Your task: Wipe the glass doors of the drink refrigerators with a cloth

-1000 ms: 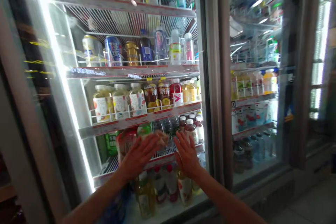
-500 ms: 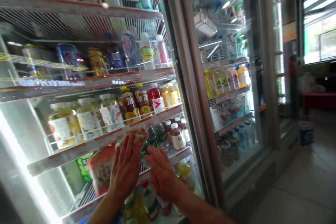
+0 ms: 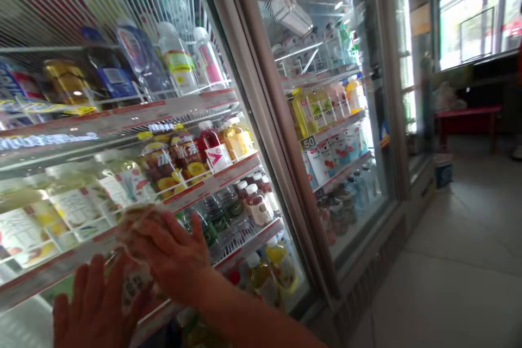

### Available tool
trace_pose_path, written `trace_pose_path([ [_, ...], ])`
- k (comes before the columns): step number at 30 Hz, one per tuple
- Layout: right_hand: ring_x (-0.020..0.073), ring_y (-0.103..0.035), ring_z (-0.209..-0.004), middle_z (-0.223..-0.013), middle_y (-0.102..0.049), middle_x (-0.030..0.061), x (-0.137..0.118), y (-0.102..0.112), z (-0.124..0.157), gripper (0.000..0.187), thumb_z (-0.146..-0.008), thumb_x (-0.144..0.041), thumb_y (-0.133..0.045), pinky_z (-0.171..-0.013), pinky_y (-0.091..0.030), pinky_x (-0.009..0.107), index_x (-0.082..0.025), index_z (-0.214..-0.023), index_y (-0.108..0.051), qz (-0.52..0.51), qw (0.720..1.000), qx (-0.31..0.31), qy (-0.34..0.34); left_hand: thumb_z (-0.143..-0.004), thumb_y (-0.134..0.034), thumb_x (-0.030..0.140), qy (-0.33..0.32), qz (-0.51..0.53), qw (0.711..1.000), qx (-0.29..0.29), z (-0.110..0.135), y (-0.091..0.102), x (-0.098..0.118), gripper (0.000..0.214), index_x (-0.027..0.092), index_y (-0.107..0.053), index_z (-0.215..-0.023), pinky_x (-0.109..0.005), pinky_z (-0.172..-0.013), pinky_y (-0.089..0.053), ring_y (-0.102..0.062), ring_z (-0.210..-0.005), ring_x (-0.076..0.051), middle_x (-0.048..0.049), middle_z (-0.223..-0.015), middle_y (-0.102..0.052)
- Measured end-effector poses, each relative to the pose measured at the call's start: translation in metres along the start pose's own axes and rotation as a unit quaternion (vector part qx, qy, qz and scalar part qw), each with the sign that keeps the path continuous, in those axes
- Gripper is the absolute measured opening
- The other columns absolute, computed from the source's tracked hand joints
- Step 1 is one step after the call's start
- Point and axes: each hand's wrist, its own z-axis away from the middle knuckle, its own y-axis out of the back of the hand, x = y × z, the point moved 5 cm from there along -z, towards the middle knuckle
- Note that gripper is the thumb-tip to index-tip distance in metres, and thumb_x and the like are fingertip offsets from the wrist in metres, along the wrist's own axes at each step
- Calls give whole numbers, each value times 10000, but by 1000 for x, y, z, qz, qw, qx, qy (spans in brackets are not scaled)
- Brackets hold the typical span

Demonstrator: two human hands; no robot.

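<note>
A glass door (image 3: 228,119) of a lit drinks fridge fills the left side of the view. Both my hands lie flat against it, low down. My right hand (image 3: 175,255) reaches leftward with its fingers spread over a pale crumpled cloth (image 3: 134,283) pressed to the glass. My left hand (image 3: 93,310) is at the bottom left, fingers stretched upward, its fingertips at the cloth's lower edge. Behind the glass are shelves of bottles (image 3: 212,147) and cans (image 3: 65,81).
A metal door frame (image 3: 281,174) runs diagonally between this door and a second glass door (image 3: 350,119) with more drinks behind it. A tiled floor (image 3: 457,261) lies to the right. Further back are a red bench (image 3: 468,114) and bright windows (image 3: 468,27).
The view has swung right and closer to the glass. Both hands and the cloth have slid left and down across the door; the right hand now lies over the cloth.
</note>
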Motion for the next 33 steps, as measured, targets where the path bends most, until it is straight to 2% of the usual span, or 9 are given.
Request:
trace_pose_path([
  [5, 188, -268, -1388, -1348, -532, 33, 97, 30, 49, 376, -914, -231, -395, -1171, -78, 467, -228, -1273, -505, 48, 990, 100, -90, -824, -434, 493, 21, -21, 999, -24, 2, -8, -6, 680, 498, -70, -1399, -538, -1165, -94, -140, -1397, -305, 213, -1500, -16],
  [8, 228, -267, -1389, -1407, -450, 125, 135, 42, 82, 478, -915, -160, -341, -1102, -248, 506, -198, -1391, -374, 99, 959, 135, -229, -855, -444, 427, 4, -32, 999, -17, 1, -7, 2, 694, 392, -68, -1438, -595, -1139, -89, -129, -1396, -328, 94, -1533, -38],
  [10, 246, -246, -1396, -1442, -395, 147, 121, 37, 94, 514, -907, -146, -330, -1071, -298, 505, -177, -1420, -323, 91, 961, 118, -234, -879, -430, 410, 0, -49, 999, -13, 2, -8, 7, 690, 303, -71, -1459, -633, -1109, -114, -125, -1395, -350, -12, -1546, -53],
  [14, 219, -295, -1376, -1380, -494, 84, 68, 21, 106, 487, -880, -135, -373, -1135, -218, 444, -174, -1363, -422, 21, 997, 16, -72, -899, -394, 430, 38, -71, 996, -28, 12, -16, 11, 696, 249, -35, -1467, -647, -1088, -127, -89, -1403, -359, -96, -1550, -52],
  [16, 207, -306, -1371, -1361, -518, 66, 72, 26, 111, 474, -883, -133, -385, -1154, -172, 440, -190, -1350, -442, 22, 999, 8, -45, -899, -409, 411, 44, -76, 995, -37, 20, -21, 14, 703, 223, -41, -1468, -627, -1096, -124, -68, -1409, -345, -120, -1548, -60],
  [22, 254, -222, -1403, -1509, -273, 121, 113, 39, 124, 552, -907, -150, -367, -1081, -313, 506, -193, -1447, -260, 82, 975, 73, -192, -896, -445, 393, 50, -67, 996, -8, 31, -31, 19, 723, 220, -38, -1467, -591, -1110, -104, -72, -1418, -306, -133, -1539, -117],
  [27, 227, -273, -1385, -1414, -453, 90, 55, 18, 141, 532, -869, -90, -373, -1131, -251, 451, -173, -1395, -380, 19, 998, -48, -21, -884, -485, 340, 40, -53, 998, -7, 48, -35, 22, 719, 236, -76, -1465, -570, -1117, -119, -86, -1418, -298, -113, -1541, -122],
  [30, 212, -281, -1382, -1410, -459, 79, 79, 32, 148, 521, -883, -110, -388, -1141, -223, 461, -208, -1394, -378, 49, 998, -45, -17, -884, -481, 304, 13, -49, 999, -14, 66, -39, 26, 690, 235, -111, -1462, -537, -1132, -113, -95, -1421, -268, -86, -1541, -132],
  [33, 235, -227, -1402, -1493, -309, 118, 114, 47, 150, 564, -897, -123, -385, -1101, -285, 493, -199, -1444, -268, 105, 986, 5, -129, -883, -478, 289, 9, -47, 999, -1, 77, -40, 27, 684, 230, -118, -1461, -510, -1145, -80, -86, -1424, -240, -68, -1542, -122],
])
